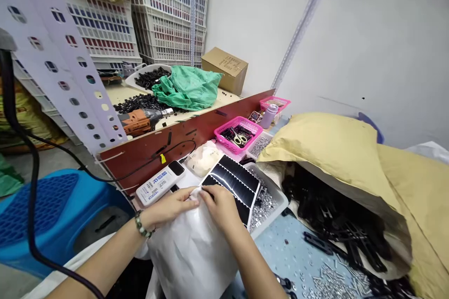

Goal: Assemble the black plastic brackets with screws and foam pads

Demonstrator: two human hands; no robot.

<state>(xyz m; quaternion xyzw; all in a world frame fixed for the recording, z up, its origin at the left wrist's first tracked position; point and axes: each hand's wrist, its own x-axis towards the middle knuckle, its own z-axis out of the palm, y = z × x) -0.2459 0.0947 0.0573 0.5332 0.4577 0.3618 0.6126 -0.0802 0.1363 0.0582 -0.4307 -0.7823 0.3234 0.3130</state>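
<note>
My left hand (pixel 170 206) and my right hand (pixel 219 204) pinch the top edge of a white plastic bag (pixel 191 254) that hangs toward me. Just past my right hand lies a sheet of black rectangular stickers (pixel 235 182), its near corner partly behind the fingers. A grey tray of small metal screws (pixel 266 208) sits under and beside that sheet. A white handheld device (pixel 159 182) lies just beyond my left hand. The bag's contents are hidden.
A pink basket with scissors (pixel 238 133) stands on the bench beyond a red-brown board (pixel 150 154). To the right, a yellow paper sack (pixel 333 159) spills black plastic parts. An orange heat gun (pixel 143 120), black pellets and stacked crates lie behind. A blue stool (pixel 52 210) stands at the left.
</note>
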